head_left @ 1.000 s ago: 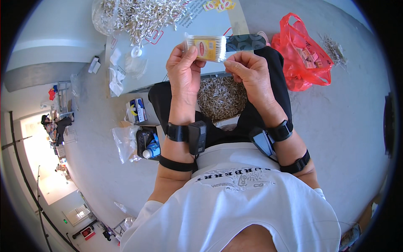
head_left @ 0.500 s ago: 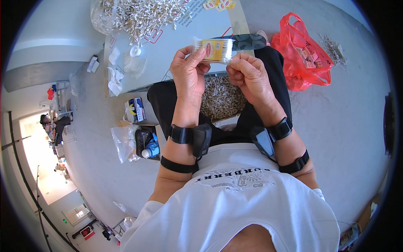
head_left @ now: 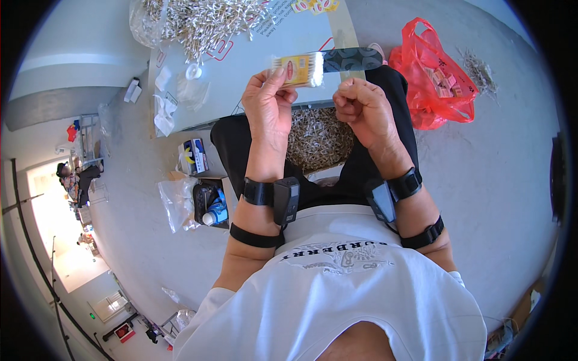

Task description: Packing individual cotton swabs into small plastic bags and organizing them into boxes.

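Note:
My left hand (head_left: 267, 108) pinches a clear pack of cotton swabs (head_left: 298, 70) by its left end, thumb on top. A yellow label shows through the wrapping, and the white tips face right. To the right of the pack, apart from it, is my right hand (head_left: 372, 114). Its fingers are curled and pressed together; whether something small sits between them is hidden. Below both hands, between my knees, loose cotton swabs (head_left: 319, 141) fill a container. Just beyond the pack lies a dark patterned strip (head_left: 354, 59) at the table edge.
On the light table (head_left: 241, 78) are a heap of swabs (head_left: 211, 27), yellow cards (head_left: 316, 6) and a white ring (head_left: 193, 71). A red plastic bag (head_left: 412, 66) with small packets stands at right, near scattered swabs (head_left: 480, 73). At left sit a box (head_left: 194, 157) and a bottle (head_left: 217, 213).
My right hand has let go of the pack's right end and drawn away right. With the pack in it, my left hand has shifted slightly left.

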A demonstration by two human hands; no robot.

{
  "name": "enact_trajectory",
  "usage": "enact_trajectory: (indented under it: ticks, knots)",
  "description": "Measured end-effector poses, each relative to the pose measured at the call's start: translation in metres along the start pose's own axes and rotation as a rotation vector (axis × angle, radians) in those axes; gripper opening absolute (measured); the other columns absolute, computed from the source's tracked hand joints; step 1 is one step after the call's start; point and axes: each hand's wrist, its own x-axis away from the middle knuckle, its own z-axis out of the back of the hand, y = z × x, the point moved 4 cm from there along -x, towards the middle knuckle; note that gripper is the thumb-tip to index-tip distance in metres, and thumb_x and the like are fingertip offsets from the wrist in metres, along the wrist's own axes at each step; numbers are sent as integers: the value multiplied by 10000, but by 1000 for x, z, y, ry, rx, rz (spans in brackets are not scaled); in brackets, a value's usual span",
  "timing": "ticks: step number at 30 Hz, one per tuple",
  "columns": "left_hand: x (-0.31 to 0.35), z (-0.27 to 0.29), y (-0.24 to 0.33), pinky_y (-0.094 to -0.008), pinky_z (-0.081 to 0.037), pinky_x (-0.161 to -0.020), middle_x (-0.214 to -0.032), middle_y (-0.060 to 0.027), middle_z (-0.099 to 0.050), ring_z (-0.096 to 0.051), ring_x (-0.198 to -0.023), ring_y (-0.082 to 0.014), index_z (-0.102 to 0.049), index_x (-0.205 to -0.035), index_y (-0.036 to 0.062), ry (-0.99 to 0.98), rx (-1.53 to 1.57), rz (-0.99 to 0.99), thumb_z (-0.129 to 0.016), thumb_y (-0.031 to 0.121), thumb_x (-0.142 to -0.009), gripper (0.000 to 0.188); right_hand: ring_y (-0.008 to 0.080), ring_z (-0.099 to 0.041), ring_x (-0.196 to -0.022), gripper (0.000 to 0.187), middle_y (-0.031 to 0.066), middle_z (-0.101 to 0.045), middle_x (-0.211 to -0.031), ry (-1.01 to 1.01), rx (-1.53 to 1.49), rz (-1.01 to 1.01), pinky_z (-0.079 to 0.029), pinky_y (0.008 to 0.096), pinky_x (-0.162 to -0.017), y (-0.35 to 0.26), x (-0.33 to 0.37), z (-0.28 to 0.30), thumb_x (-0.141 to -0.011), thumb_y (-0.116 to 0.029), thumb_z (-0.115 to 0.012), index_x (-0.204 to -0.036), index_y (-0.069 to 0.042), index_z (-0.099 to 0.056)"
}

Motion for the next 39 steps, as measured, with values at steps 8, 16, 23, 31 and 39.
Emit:
enact_trajectory:
  ticks: [8, 16, 23, 31, 39]
  knots:
    - [5, -6, -1, -235, -383, -437, -712, -94, -598, -529, -517, -129, -490, -848, 23, 11, -24, 40, -705, 55, -758, 235, 90, -569, -715, 537, 80, -580, -1010, 14, 325, 309, -436, 174, -554, -13, -1, -14, -820, -72, -628, -1318, -90, -429]
    - [9, -12, -8, -228, -387, -389, -701, -97, -595, -535, -494, -127, -486, -887, 20, -25, -65, 160, -696, 66, -765, 247, 70, -574, -743, 483, 57, -582, -1121, -244, 414, 316, -462, 173, -599, -25, -2, -17, -805, 14, -588, -1267, -99, -505]
    - [11, -13, -15, -226, -375, -381, -702, -83, -588, -528, -494, -117, -508, -938, 9, -54, -45, 230, -668, 75, -791, 227, 102, -568, -936, 402, 88, -525, -1265, -386, 337, 277, -491, 223, -759, -22, 0, -15, -806, 29, -539, -1195, -73, -561]
    - [11, -14, -16, -220, -377, -396, -713, -68, -592, -525, -504, -113, -528, -920, 12, -94, -3, 248, -659, 92, -805, 192, 147, -562, -1024, 447, 92, -529, -1247, -396, 314, 317, -471, 260, -861, -25, 6, -25, -754, 87, -549, -1183, -38, -556]
    - [12, -24, -7, -233, -474, -473, -831, -103, -628, -613, -624, -159, -523, -957, 22, -172, 58, 59, -663, 96, -805, 219, 142, -562, -1014, 539, 81, -532, -1234, -419, 331, 358, -462, 263, -882, -28, 11, -33, -724, 121, -556, -1237, -35, -503]
